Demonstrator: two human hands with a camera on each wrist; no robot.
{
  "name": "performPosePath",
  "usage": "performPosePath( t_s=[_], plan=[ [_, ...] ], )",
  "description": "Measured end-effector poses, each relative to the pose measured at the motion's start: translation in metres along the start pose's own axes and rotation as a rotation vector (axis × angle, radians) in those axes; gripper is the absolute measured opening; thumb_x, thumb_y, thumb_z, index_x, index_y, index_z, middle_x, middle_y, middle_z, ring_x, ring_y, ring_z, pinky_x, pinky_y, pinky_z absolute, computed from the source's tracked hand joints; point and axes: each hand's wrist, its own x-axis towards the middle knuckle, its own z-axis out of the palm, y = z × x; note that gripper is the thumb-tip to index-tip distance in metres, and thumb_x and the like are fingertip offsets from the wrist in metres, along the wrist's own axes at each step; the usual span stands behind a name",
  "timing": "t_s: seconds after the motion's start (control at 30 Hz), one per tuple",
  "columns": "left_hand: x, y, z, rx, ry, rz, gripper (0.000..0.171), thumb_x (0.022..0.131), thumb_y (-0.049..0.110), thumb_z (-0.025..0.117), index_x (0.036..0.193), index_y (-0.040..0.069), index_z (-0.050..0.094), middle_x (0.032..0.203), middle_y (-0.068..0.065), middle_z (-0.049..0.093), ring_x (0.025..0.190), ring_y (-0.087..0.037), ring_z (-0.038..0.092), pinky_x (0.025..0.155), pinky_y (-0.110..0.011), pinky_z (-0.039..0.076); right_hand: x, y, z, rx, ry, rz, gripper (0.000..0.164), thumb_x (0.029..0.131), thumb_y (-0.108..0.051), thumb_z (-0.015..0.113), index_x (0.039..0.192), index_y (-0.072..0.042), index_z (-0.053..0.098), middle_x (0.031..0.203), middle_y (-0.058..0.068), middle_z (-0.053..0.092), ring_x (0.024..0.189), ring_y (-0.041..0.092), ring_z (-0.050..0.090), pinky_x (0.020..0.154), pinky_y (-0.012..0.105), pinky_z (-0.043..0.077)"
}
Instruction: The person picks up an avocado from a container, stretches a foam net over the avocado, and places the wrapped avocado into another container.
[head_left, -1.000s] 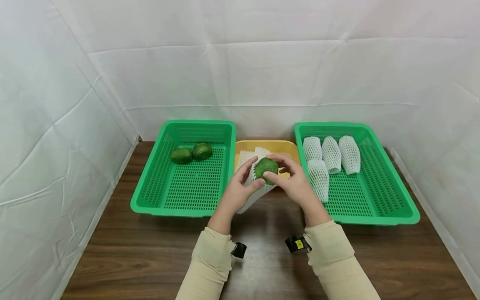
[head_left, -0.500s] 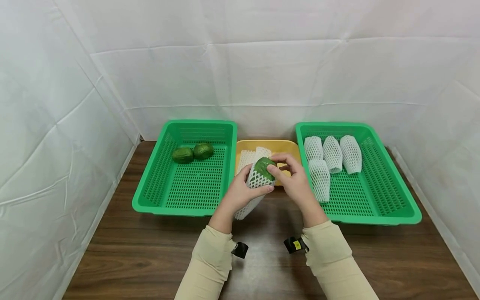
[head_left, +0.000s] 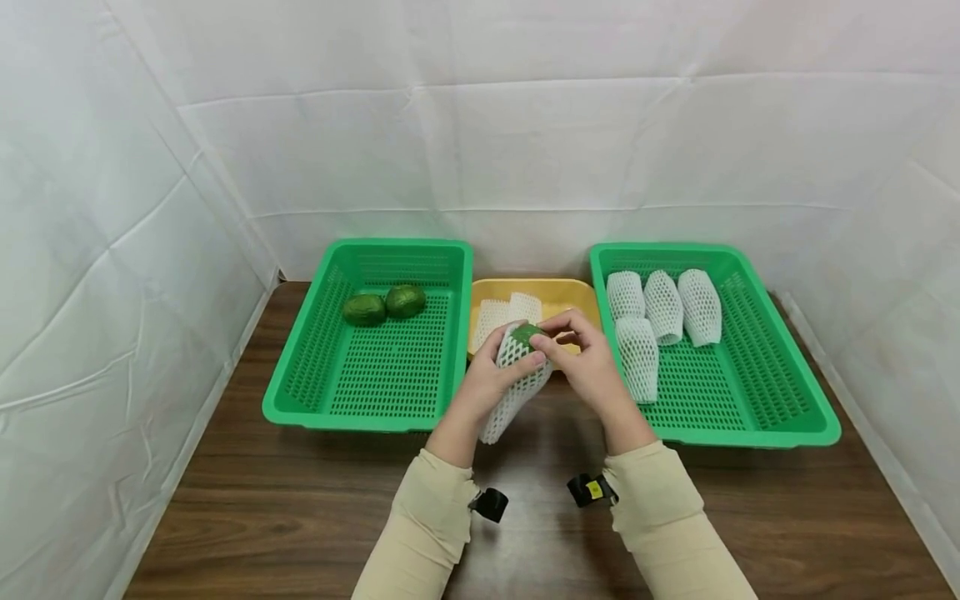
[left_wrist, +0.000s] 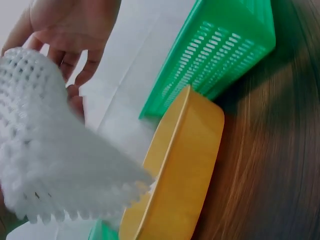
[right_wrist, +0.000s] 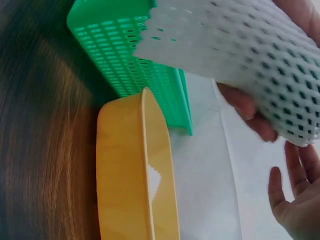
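An avocado (head_left: 528,332) sits in the mouth of a white foam net sleeve (head_left: 522,393), with only its green upper end bare; the rest is inside the mesh. The left hand (head_left: 483,382) grips the sleeve around the fruit, its thumb across the near side and its fingers along the far left side, so the avocado lies between them. The right hand (head_left: 591,360) comes in from the other side: its thumb tip rests on the bare end of the avocado and its bent index finger meets the far edge, pinching the fruit at the sleeve's opening. Its other fingers are loosely bent and, in the right wrist view, stand just beside the mesh. Below the left hand, the sleeve's unfilled tail hangs tilted toward the person, flattened, with a jagged edge.

Behind the hands, a yellow tray (head_left: 573,289) holds flat spare net sleeves (head_left: 527,306), partly hidden. The green basket on the left (head_left: 386,379) contains two bare avocados (head_left: 406,302), touching end to end. The green basket on the right (head_left: 757,379) contains four net-covered pieces (head_left: 663,307) near its left and back sides.
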Motion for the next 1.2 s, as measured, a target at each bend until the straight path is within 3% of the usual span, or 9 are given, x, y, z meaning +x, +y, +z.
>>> performPosePath(
  t_s=[0.07,0.17,0.33,0.5,0.63,0.8,0.93,1.07,1.2],
  plan=[
    [-0.001,0.001,-0.002,0.013,-0.038,-0.009,0.092,0.072,0.045,0.076,0.143,0.015,0.026,0.126,-0.014,0.045,0.100,-0.024,0.054,0.082,-0.035,0.047,0.001,0.007,-0.001,0.045,0.007,0.036,0.020,0.087,-0.007,0.064,0.104,0.002,0.058,0.101,0.011,0.058,0.094,0.015,0.053,0.089,0.037,0.041],
    [-0.002,0.001,-0.003,0.060,-0.049,-0.035,0.097,0.072,0.031,0.080,0.143,0.015,0.016,0.125,-0.014,0.041,0.100,-0.024,0.053,0.083,-0.036,0.046,0.001,0.010,-0.001,0.085,0.036,0.093,0.028,0.087,-0.013,0.066,0.110,-0.001,0.056,0.102,0.009,0.059,0.092,0.015,0.057,0.082,0.029,0.046],
    [0.000,-0.002,-0.002,0.165,0.015,-0.050,0.078,0.075,0.017,0.077,0.134,0.011,0.025,0.118,-0.012,0.047,0.096,-0.022,0.055,0.081,-0.035,0.047,0.002,0.007,0.000,0.037,0.050,0.098,0.028,0.089,-0.021,0.064,0.108,-0.001,0.062,0.100,0.005,0.061,0.089,0.014,0.058,0.073,0.024,0.047],
    [-0.002,-0.003,-0.006,0.083,-0.092,-0.006,0.060,0.088,0.019,0.063,0.139,0.015,0.032,0.118,-0.016,0.055,0.099,-0.023,0.058,0.083,-0.036,0.048,-0.002,-0.014,-0.005,0.005,-0.020,-0.065,0.019,0.093,-0.004,0.055,0.101,0.010,0.065,0.107,0.016,0.060,0.106,0.022,0.052,0.090,0.032,0.041],
    [0.000,-0.008,-0.007,-0.009,-0.147,-0.007,0.063,0.093,0.027,0.056,0.145,0.021,0.021,0.124,-0.016,0.051,0.106,-0.025,0.055,0.091,-0.039,0.043,-0.004,-0.020,-0.009,-0.010,-0.113,-0.130,0.019,0.091,0.002,0.054,0.105,0.010,0.064,0.118,0.024,0.055,0.120,0.035,0.043,0.101,0.047,0.031],
    [0.001,-0.004,-0.001,-0.005,-0.075,0.014,0.063,0.095,0.035,0.049,0.146,0.020,0.016,0.132,-0.021,0.041,0.116,-0.030,0.047,0.098,-0.045,0.035,-0.007,-0.021,-0.006,-0.022,-0.171,-0.113,0.019,0.092,-0.002,0.053,0.104,0.009,0.063,0.114,0.025,0.056,0.112,0.031,0.047,0.095,0.049,0.035],
    [0.002,0.000,0.001,-0.036,0.028,0.014,0.054,0.096,0.039,0.045,0.143,0.020,0.024,0.124,-0.022,0.047,0.104,-0.030,0.053,0.088,-0.043,0.044,-0.009,-0.020,-0.006,-0.012,-0.214,-0.098,0.018,0.087,0.001,0.059,0.105,0.007,0.062,0.113,0.022,0.055,0.110,0.026,0.047,0.095,0.047,0.035],
    [0.001,0.002,0.000,-0.045,0.045,-0.022,0.053,0.097,0.047,0.037,0.141,0.018,0.026,0.119,-0.020,0.050,0.093,-0.026,0.057,0.078,-0.037,0.049,-0.010,-0.019,-0.006,-0.029,-0.266,-0.062,0.028,0.079,0.003,0.069,0.106,0.004,0.059,0.113,0.016,0.054,0.109,0.022,0.046,0.094,0.047,0.037],
    [-0.001,-0.001,-0.004,-0.044,0.011,-0.055,0.068,0.092,0.060,0.033,0.144,0.017,0.021,0.129,-0.018,0.041,0.106,-0.026,0.050,0.088,-0.039,0.044,-0.008,-0.019,-0.005,-0.050,-0.207,-0.036,0.025,0.077,0.005,0.070,0.100,0.006,0.061,0.104,0.014,0.057,0.098,0.015,0.052,0.089,0.041,0.042]
  ],
)
